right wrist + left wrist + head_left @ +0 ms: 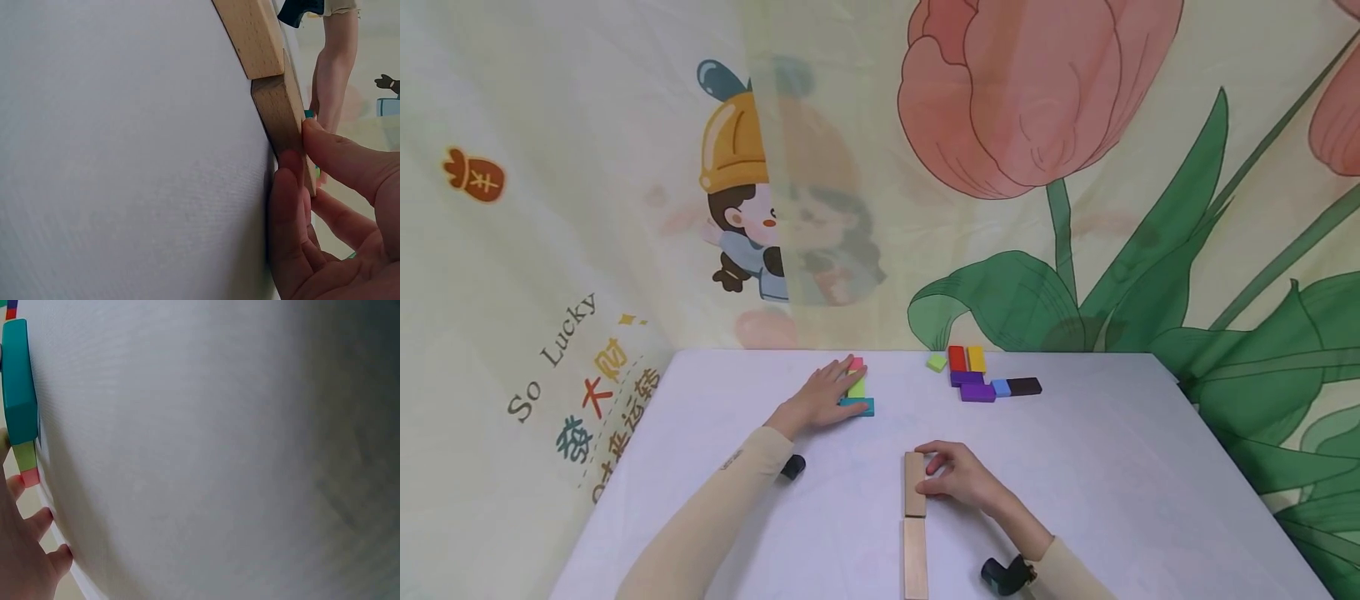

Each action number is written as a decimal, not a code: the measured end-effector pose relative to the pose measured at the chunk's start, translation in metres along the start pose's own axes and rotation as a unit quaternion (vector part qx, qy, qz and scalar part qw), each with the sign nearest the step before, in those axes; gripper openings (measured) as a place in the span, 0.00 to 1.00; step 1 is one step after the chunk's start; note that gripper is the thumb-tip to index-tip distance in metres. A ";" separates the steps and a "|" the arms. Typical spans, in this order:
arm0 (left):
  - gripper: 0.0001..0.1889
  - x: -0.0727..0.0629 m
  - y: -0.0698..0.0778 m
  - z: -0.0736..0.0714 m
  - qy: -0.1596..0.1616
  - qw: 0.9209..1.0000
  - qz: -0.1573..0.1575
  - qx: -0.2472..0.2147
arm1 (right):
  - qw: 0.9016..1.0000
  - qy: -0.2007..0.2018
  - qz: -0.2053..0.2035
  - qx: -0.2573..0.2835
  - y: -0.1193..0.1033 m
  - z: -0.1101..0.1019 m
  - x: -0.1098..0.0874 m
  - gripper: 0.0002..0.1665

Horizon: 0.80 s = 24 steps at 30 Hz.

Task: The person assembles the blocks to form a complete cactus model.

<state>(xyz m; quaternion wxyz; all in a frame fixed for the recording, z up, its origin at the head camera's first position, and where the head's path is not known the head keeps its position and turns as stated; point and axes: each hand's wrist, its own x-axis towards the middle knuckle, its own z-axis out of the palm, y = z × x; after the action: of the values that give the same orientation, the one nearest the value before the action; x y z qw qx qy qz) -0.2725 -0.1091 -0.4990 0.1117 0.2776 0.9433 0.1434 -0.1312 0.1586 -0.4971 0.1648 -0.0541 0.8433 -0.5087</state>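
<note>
Nearby, a purple block [977, 392] cluster lies beyond the right hand [962, 479].

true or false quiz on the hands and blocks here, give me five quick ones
1. The right hand grips the far wooden block. True.
2. The two wooden blocks lie side by side. False: the near wooden block lies end to end with the far one.
3. The left hand rests on the teal block cluster. True.
4. The purple blocks lie under the left hand. False: they lie apart, at the table's far right.
5. Both hands are in the air. False: both are down on the table.
</note>
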 end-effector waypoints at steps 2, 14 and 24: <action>0.40 -0.001 0.000 0.000 -0.001 1.000 -0.001 -0.001 | 1.000 -0.002 -0.002 -0.008 0.000 0.001 0.001 0.32; 0.41 0.000 -0.001 -0.001 0.004 1.000 0.000 0.005 | 0.999 0.007 0.001 -0.045 -0.004 0.003 0.002 0.32; 0.40 -0.002 0.000 -0.002 -0.002 1.000 0.003 -0.001 | 0.999 -0.006 0.003 -0.048 -0.003 0.003 0.001 0.33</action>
<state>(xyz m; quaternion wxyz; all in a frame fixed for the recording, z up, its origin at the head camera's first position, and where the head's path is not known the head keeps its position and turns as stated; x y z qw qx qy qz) -0.2711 -0.1107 -0.4967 0.1133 0.2801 0.9423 0.1444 -0.1319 0.1548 -0.4961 0.1688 -0.0630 0.8657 -0.4670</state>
